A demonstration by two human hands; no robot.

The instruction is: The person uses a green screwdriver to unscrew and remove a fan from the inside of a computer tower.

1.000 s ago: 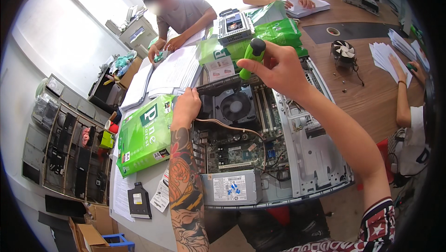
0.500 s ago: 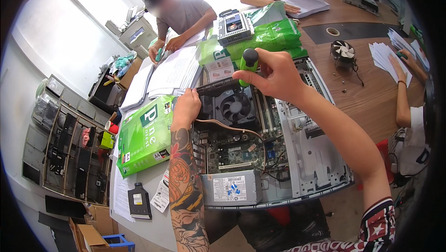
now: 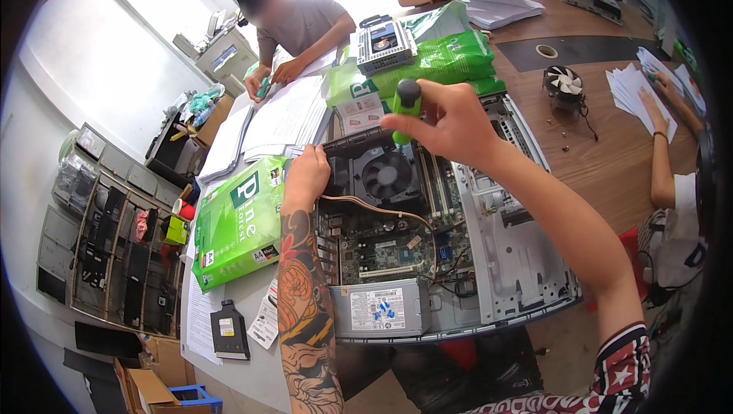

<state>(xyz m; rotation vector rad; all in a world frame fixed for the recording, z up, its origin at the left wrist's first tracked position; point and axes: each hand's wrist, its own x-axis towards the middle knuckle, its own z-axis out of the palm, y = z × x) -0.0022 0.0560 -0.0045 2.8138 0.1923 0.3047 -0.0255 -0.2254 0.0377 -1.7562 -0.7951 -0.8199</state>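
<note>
An opened desktop computer case (image 3: 527, 292) lies flat before me, its circuit board (image 3: 382, 250) showing. My right hand (image 3: 450, 120) grips a green and black screwdriver (image 3: 408, 101) upright over the far edge of the black cooling fan (image 3: 384, 177). The screwdriver's tip is hard to make out against the dark fan housing. At the case's far left corner, my left hand (image 3: 307, 173) is closed over the rim. A silver power supply (image 3: 382, 310) sits at the near left of the case, and a tan cable (image 3: 366, 202) crosses the board.
Green paper packs (image 3: 243, 219) lie left and behind the case; a metal drive unit (image 3: 383, 46) rests on the far ones. Beyond are stacks of paper (image 3: 286, 120) and several people. A loose fan cooler (image 3: 565, 86) and tape roll (image 3: 547, 51) stand right. An optical drive (image 3: 229, 330) lies near left.
The screwdriver and my right hand have shifted very slightly left. My left hand stays put. At the back, a person's hands have moved over the papers.
</note>
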